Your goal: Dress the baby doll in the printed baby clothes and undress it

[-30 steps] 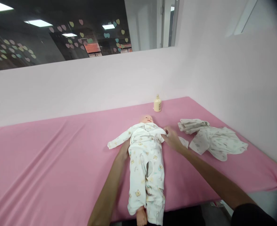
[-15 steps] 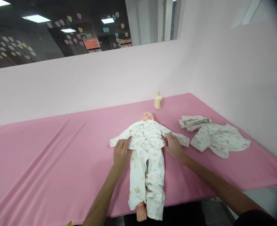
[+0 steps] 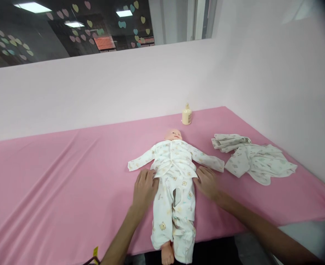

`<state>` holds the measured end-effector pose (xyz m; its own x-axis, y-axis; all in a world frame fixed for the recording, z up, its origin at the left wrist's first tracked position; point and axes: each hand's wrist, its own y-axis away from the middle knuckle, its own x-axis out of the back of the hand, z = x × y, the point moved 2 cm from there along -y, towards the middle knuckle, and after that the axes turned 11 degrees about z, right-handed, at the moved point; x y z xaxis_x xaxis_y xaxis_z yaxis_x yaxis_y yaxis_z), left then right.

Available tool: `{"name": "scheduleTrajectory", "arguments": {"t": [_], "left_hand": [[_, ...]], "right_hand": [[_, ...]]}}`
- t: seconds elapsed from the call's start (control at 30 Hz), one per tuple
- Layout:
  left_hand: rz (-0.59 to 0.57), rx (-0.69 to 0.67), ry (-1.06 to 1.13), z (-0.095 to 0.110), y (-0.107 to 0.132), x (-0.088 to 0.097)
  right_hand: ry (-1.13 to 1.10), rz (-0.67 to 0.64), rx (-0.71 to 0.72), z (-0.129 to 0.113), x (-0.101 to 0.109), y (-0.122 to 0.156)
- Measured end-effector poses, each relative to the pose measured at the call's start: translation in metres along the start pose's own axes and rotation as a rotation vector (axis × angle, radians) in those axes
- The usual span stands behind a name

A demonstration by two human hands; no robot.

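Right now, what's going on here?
A person's left hand and right hand are at either side of the lower hem of a doll's printed top. The doll lies face up on a pink sheet, also wearing printed pants. A pump bottle stands beyond its head; more printed cloth lies to the right.

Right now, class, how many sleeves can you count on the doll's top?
2: one sleeve stretches out on the picture's left, above the left hand; the other sleeve is on the picture's right, above the right hand. Neither is hidden.
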<state>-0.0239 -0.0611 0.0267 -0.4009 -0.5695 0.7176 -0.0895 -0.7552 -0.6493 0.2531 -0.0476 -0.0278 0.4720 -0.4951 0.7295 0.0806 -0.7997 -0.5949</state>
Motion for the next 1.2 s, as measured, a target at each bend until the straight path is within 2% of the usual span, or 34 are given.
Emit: {"name": "scheduleTrajectory", "arguments": {"t": [0.1, 0.23, 0.3, 0.37, 0.47, 0.5, 0.57, 0.63, 0.7, 0.83, 0.87, 0.93, 1.0, 1.07, 1.13, 1.2], "left_hand": [[0.119, -0.172, 0.048, 0.015, -0.010, -0.007], [0.214, -0.314, 0.219, 0.024, -0.019, -0.008], [0.251, -0.378, 0.251, 0.026, -0.016, -0.003], [0.217, -0.468, 0.214, 0.028, -0.008, 0.001], [0.108, -0.612, 0.107, 0.032, 0.006, 0.007], [0.079, -0.644, 0.078, 0.033, 0.009, 0.009], [0.023, -0.672, 0.045, 0.036, 0.013, 0.013], [-0.065, -0.638, 0.079, 0.039, 0.011, 0.017], [-0.179, -0.536, 0.200, 0.042, 0.005, 0.022], [-0.421, -0.167, 0.467, 0.048, -0.014, 0.027], [-0.437, -0.072, 0.490, 0.049, -0.020, 0.026], [-0.372, 0.083, 0.484, 0.049, -0.036, 0.021], [-0.257, 0.175, 0.428, 0.047, -0.055, 0.012], [-0.209, 0.216, 0.329, 0.043, -0.076, 0.000], [-0.255, 0.213, 0.198, 0.038, -0.095, -0.014], [-0.359, 0.173, 0.064, 0.032, -0.111, -0.028]], "right_hand": [[-0.081, 0.130, 0.047, -0.022, 0.001, -0.013], [-0.326, 0.170, 0.006, -0.040, 0.014, -0.042], [-0.393, 0.208, 0.022, -0.045, 0.022, -0.045], [-0.365, 0.179, 0.200, -0.050, 0.027, -0.037], [-0.238, 0.051, 0.543, -0.054, 0.027, -0.010], [-0.205, 0.028, 0.596, -0.054, 0.028, -0.002], [-0.190, 0.021, 0.615, -0.053, 0.030, 0.008], [-0.252, -0.003, 0.571, -0.054, 0.034, 0.010], [-0.348, -0.018, 0.455, -0.054, 0.038, 0.002], [-0.367, 0.054, 0.027, -0.054, 0.036, -0.040], [-0.326, 0.060, -0.064, -0.055, 0.033, -0.054], [-0.231, -0.013, -0.166, -0.060, 0.023, -0.084], [-0.115, -0.156, -0.187, -0.068, 0.009, -0.113], [0.029, -0.254, -0.205, -0.077, -0.005, -0.136], [0.109, -0.273, -0.221, -0.084, -0.015, -0.150], [0.127, -0.269, -0.215, -0.090, -0.021, -0.157]]}}
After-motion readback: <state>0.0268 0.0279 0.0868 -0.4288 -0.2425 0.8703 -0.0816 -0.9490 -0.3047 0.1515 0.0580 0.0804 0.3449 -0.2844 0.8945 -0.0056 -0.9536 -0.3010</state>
